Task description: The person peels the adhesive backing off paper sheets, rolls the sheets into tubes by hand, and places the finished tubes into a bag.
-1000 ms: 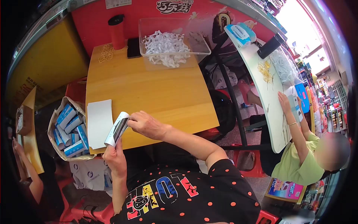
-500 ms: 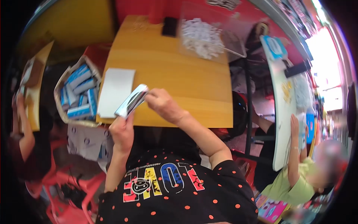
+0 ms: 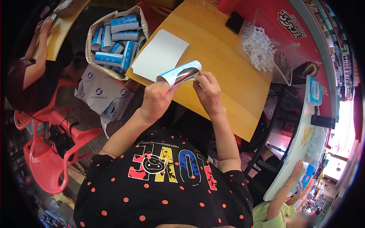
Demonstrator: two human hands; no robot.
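Note:
A rolled paper sheet [image 3: 180, 73], white and blue outside with a dark printed picture, is held over the near edge of the wooden table. My left hand [image 3: 157, 100] is closed around its left end. At the other end, my right hand [image 3: 208, 91] pinches the lower edge of the paper, its fingertips partly hidden. Just beyond the roll lies a stack of white sheets [image 3: 161, 55] on the wooden table [image 3: 224, 91]. Left of the table, a large bag [image 3: 91, 45] holds several blue-and-white paper rolls [image 3: 125, 26].
A clear box [image 3: 289, 76] of white pieces [image 3: 259, 47] stands at the table's right. A phone [image 3: 235, 22] and rubber bands [image 3: 207, 4] lie at the back. Red chairs [image 3: 49, 163] stand left. Co-workers sit at tables on both sides.
The view has turned, so the table appears tilted and farther right. Both hands still hold the paper, which now looks rounder; my right hand has shifted to its lower edge.

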